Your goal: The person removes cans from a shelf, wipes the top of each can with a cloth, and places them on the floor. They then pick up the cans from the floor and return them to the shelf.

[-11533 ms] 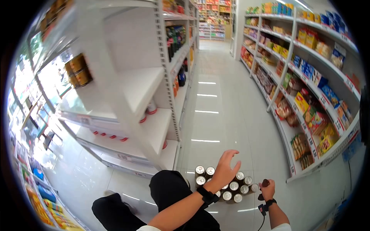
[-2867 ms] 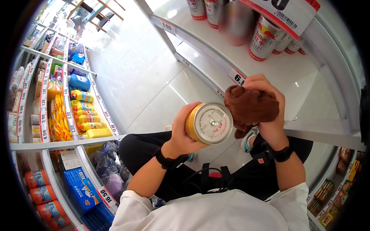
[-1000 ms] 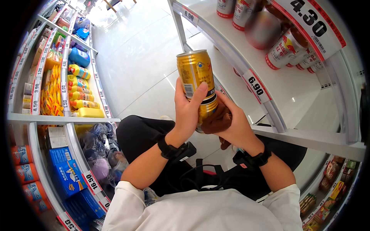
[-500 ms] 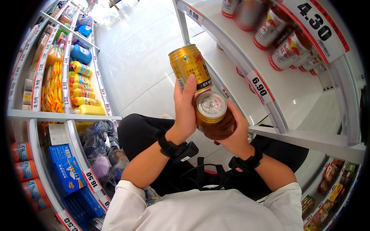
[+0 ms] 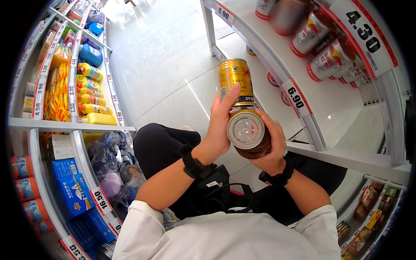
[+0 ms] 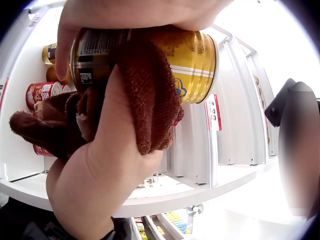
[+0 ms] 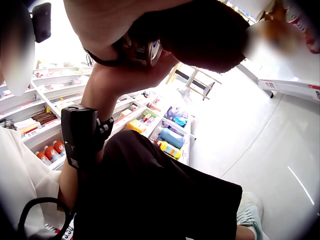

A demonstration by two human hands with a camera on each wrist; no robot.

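My left hand [image 5: 220, 123] holds a gold drink can [image 5: 235, 80], its thumb laid along the side, in the head view. Just below it a second can [image 5: 245, 129] turns its silver end up to the camera. A brown cloth [image 5: 256, 151] lies against this lower can, and my right hand [image 5: 274, 141] grips it there. In the left wrist view, the cloth [image 6: 150, 95] folds over a gold can [image 6: 192, 62] lying sideways between the hands. The right wrist view shows the cloth as a dark mass [image 7: 205, 37], with the fingers mostly hidden.
On the right, a white shelf [image 5: 346, 115] bears several silver-and-red cans [image 5: 327, 60] behind price tags. Shelves of yellow bottles [image 5: 97, 119] and blue boxes [image 5: 76, 195] stand at the left. The person's dark-trousered knee [image 5: 167, 145] is close beneath the hands.
A second ago one can showed side-on over the cloth; the lower can's silver end has since turned into view. Both hands have shifted slightly right in the last half second.
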